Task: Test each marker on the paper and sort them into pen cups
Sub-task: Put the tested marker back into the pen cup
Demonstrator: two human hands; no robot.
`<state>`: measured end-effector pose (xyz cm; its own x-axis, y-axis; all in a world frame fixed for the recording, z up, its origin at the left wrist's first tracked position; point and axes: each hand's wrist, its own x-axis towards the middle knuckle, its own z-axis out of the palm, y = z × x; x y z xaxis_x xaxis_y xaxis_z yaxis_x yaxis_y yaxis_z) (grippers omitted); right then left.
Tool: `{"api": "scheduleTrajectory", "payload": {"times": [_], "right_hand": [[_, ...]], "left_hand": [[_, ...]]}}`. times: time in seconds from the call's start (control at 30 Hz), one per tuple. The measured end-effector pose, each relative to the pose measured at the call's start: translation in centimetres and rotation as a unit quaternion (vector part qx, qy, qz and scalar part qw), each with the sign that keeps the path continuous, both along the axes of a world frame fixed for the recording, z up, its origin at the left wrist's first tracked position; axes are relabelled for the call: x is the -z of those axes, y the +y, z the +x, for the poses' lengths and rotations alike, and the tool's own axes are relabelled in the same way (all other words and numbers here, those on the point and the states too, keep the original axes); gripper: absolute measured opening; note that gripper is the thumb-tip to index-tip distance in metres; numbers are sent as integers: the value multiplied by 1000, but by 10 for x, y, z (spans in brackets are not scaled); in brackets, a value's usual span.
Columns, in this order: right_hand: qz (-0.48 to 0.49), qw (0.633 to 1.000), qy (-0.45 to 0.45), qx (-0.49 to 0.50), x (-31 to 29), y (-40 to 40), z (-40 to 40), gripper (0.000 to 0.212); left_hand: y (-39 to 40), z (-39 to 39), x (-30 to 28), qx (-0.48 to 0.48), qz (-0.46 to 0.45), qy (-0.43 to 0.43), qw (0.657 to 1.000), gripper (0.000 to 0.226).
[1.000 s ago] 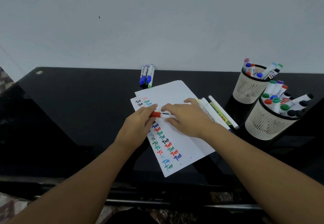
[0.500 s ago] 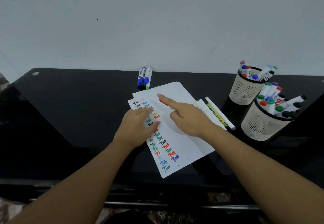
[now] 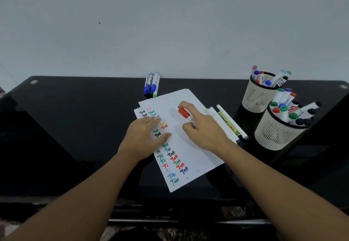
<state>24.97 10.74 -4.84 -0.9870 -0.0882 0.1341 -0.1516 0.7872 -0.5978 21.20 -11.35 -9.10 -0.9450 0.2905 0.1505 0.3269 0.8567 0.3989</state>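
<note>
Right hand [image 3: 204,127] grips a red-capped marker [image 3: 186,115], fingers and thumb curled round its white barrel, the capped end pointing up and away over the blank right part of the paper [image 3: 190,146]. Left hand [image 3: 144,134] lies flat on the paper's left side, fingers straight and spread, pressing the sheets down over the columns of coloured "Test" marks. Paper is a small stack, slightly fanned at the far corner, lying on the black glossy table [image 3: 66,127]. Just right of the paper, several loose markers [image 3: 227,125] lie side by side, one with a yellow label. At the table's far edge against the wall, a cluster of blue and green markers [image 3: 152,86]. Far right: two cream mesh pen cups, the far cup [image 3: 257,97] and the near cup [image 3: 277,133], touching or nearly so, both holding capped markers of mixed colours.
</note>
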Motion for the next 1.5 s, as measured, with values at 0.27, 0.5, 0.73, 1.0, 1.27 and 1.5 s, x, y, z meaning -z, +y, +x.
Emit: {"api": "scheduleTrajectory", "payload": {"times": [0.27, 0.5, 0.73, 1.0, 1.27, 1.5], "right_hand": [[93, 995, 3, 25, 3, 16, -7, 58], [340, 930, 79, 120, 18, 38, -13, 35], [335, 919, 98, 182, 39, 48, -6, 33], [279, 930, 108, 211, 45, 57, -7, 31], [289, 932, 104, 192, 44, 62, -7, 31], [367, 908, 96, 178, 31, 55, -11, 37]], "left_hand": [[-2, 0, -2, 2, 9, 21, 1000, 78], [0, 2, -1, 1, 10, 30, 1000, 74], [0, 0, 2, 0, 19, 32, 999, 72], [-1, -1, 4, 0, 16, 30, 999, 72], [-1, -2, 6, -2, 19, 25, 999, 72], [-3, -2, 7, -3, 26, 34, 999, 70]]}}
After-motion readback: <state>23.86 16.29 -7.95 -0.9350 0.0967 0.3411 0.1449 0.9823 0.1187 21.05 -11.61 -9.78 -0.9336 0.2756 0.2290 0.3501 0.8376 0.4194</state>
